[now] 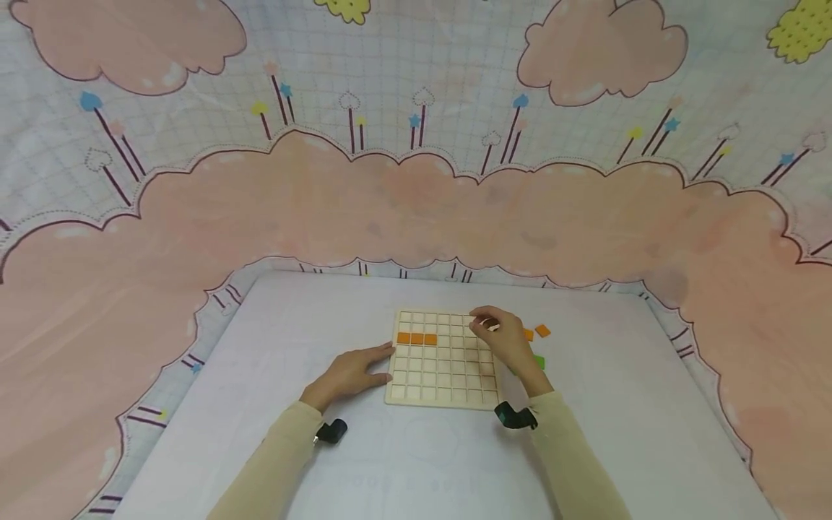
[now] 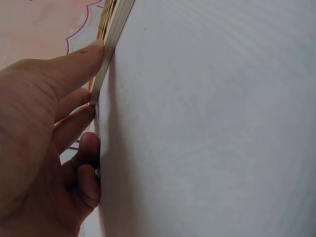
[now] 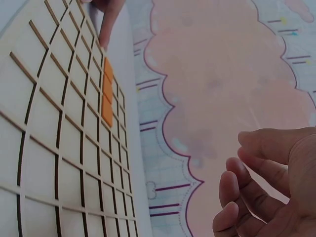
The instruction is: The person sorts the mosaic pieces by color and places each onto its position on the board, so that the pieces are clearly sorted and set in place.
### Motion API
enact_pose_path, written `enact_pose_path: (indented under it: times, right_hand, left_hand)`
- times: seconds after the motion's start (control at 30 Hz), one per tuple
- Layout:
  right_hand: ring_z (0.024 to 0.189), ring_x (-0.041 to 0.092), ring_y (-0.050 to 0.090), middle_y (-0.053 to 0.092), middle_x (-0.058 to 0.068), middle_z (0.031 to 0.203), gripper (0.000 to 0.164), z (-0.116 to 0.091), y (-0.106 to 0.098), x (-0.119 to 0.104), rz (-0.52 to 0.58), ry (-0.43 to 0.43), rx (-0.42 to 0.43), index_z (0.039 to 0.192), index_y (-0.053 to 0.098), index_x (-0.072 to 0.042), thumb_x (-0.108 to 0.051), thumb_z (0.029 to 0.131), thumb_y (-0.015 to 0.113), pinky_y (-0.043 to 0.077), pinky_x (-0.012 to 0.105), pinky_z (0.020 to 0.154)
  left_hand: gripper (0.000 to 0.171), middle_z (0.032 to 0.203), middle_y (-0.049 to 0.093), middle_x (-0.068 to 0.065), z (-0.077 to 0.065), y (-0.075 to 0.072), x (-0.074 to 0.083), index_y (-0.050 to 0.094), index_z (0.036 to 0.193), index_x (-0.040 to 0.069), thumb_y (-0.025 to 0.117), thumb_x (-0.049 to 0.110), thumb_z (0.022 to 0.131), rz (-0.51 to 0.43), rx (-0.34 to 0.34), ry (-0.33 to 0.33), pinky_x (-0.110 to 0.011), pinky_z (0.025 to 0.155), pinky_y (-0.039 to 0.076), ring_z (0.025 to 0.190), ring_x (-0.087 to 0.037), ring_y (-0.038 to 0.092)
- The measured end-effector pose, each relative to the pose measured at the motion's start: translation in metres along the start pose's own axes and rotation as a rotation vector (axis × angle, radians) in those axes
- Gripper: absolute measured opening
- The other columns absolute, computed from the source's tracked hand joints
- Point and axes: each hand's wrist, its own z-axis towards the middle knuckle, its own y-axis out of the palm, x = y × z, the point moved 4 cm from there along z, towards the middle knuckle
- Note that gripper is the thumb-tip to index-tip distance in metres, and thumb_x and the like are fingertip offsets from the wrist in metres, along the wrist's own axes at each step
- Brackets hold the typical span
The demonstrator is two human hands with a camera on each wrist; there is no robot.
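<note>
A pale wooden grid board [image 1: 432,393] lies on the white table, with three orange square tiles [image 1: 417,339] side by side in a row at its left. Against the board's left edge rests my left hand [image 1: 351,373], its thumb and fingers spread and fairly straight, fingertips at the rim. My right hand [image 1: 507,338] is over the upper right of the board. In the right wrist view, the right hand [image 3: 269,180] has loosely bent fingers, thumb tip close to the index finger, and no tile shows between them.
Just right of the board lie a loose orange tile [image 1: 542,331], another orange piece [image 1: 529,335] and a green piece [image 1: 539,362], partly hidden by the right hand and wrist. Patterned cloth [image 1: 416,217] with cloud shapes surrounds the white table [image 1: 195,433].
</note>
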Motion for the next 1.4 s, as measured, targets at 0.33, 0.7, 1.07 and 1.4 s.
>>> enact_pose_path:
  times: [0.33,0.7,1.07,1.4]
  right_hand:
    - [0.097,0.026,0.066,0.071,0.011,0.103,0.025,-0.004,-0.02,0.017,-0.044,0.029,0.045,0.115,0.07,-0.007,-0.016,0.093,0.068,0.056,0.037,0.084]
    - [0.1,0.031,0.066,0.07,0.015,0.105,0.026,-0.009,-0.042,0.039,-0.076,0.091,0.095,0.118,0.068,-0.005,-0.017,0.094,0.066,0.055,0.037,0.083]
    - [0.102,0.032,0.064,0.069,0.016,0.11,0.029,-0.011,-0.065,0.056,-0.056,0.17,0.126,0.122,0.066,-0.004,-0.015,0.095,0.063,0.054,0.025,0.078]
    - [0.105,0.033,0.062,0.067,0.018,0.114,0.032,-0.008,-0.083,0.073,-0.107,0.2,0.145,0.125,0.065,-0.005,-0.022,0.097,0.063,0.053,0.028,0.08]
  left_hand:
    - [0.063,0.157,0.038,0.009,0.003,0.003,0.0,0.045,0.148,0.028,0.067,0.044,0.091,0.003,0.006,-0.007,-0.049,0.119,0.034,0.144,-0.025,0.04]
    - [0.063,0.157,0.038,0.01,0.002,0.001,-0.004,0.046,0.147,0.029,0.068,0.045,0.09,0.008,0.004,-0.012,-0.049,0.119,0.033,0.145,-0.024,0.039]
    - [0.063,0.157,0.038,0.01,0.005,0.002,-0.005,0.046,0.148,0.028,0.067,0.045,0.09,0.016,-0.001,0.001,-0.049,0.119,0.034,0.144,-0.024,0.04]
    - [0.064,0.157,0.037,0.01,0.006,0.002,-0.006,0.045,0.148,0.029,0.067,0.046,0.09,0.017,0.002,0.004,-0.048,0.119,0.034,0.145,-0.024,0.04]
